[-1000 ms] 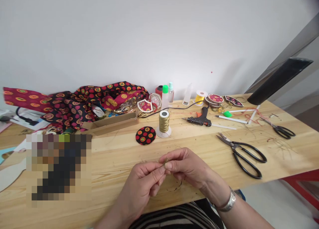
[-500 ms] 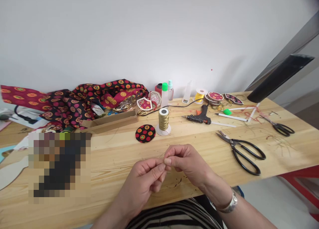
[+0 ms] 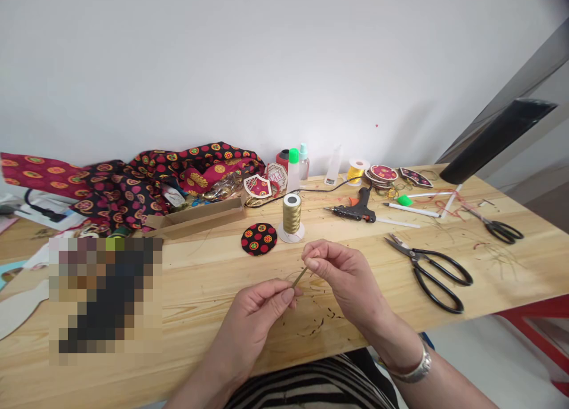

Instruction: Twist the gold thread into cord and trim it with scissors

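Note:
My left hand [image 3: 260, 317] and my right hand [image 3: 342, 275] each pinch one end of a short bundle of gold thread [image 3: 301, 276], stretched taut and slanted between them above the wooden table [image 3: 200, 278]. Both hands are closed on it, a few centimetres apart. Just beyond my hands stand a spool of gold thread [image 3: 292, 214] and a round patterned fabric disc [image 3: 259, 239]. A silver bracelet sits on my right wrist.
Black scissors [image 3: 429, 268] lie right of my hands, a smaller pair [image 3: 500, 227] farther right. A black glue gun [image 3: 358, 209], glue bottles [image 3: 294, 169], a yellow thread spool [image 3: 356, 171], patterned fabric [image 3: 146, 184] and a cardboard box [image 3: 195, 217] line the back. Thread scraps litter the table.
My hands were touching at the fingertips; now my right hand has drawn up and to the right, stretching the gold thread out between the two hands.

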The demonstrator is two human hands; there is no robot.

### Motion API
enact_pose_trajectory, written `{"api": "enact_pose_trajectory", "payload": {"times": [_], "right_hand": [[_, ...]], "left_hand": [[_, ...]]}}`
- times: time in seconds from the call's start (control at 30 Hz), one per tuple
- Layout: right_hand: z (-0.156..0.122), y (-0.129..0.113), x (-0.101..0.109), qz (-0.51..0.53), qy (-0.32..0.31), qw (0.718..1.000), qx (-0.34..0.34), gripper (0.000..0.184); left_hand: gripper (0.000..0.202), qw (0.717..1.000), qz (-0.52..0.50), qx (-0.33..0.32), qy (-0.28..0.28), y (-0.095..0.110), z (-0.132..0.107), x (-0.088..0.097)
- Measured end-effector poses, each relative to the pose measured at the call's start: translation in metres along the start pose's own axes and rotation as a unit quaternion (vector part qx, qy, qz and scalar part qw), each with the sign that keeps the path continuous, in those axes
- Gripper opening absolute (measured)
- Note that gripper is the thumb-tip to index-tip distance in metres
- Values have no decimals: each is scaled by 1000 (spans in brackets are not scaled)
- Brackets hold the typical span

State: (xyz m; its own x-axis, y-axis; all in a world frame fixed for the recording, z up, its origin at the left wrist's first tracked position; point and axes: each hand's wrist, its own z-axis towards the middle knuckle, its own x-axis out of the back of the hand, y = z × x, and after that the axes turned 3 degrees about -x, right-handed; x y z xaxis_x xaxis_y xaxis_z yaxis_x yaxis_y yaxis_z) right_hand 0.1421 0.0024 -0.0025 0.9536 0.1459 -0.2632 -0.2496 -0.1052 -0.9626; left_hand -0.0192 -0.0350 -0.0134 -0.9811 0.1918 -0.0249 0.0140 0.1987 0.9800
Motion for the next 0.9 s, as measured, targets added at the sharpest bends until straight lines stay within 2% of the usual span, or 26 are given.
{"api": "enact_pose_trajectory", "payload": {"times": [0.13, 0.33, 0.47, 0.53, 0.6, 0.73, 0.83, 0.9], "right_hand": [[1, -9, 2, -3, 13, 999, 53, 12], [0, -31, 13, -31, 33, 988, 145, 12], [-1, -43, 20, -60, 54, 981, 176, 11], [-2, -48, 22, -80, 61, 977, 186, 10], [-2, -51, 21, -114, 58, 972, 195, 10], [-3, -58, 11, -190, 22, 959, 210, 9], [-5, -62, 1, -235, -30, 948, 214, 10], [-6, -64, -5, -261, -57, 940, 213, 11]], "left_hand": [[17, 998, 44, -48, -5, 2, 1, 2], [19, 981, 151, -118, 40, -3, 3, 8], [21, 946, 247, -178, 114, -3, 3, 16], [29, 922, 279, -213, 165, 2, 2, 20], [31, 910, 279, -241, 191, 11, 0, 23], [28, 938, 198, -243, 145, 36, -7, 21], [36, 967, 139, -200, 71, 50, -9, 15], [39, 976, 124, -175, 33, 56, -9, 9]]}}
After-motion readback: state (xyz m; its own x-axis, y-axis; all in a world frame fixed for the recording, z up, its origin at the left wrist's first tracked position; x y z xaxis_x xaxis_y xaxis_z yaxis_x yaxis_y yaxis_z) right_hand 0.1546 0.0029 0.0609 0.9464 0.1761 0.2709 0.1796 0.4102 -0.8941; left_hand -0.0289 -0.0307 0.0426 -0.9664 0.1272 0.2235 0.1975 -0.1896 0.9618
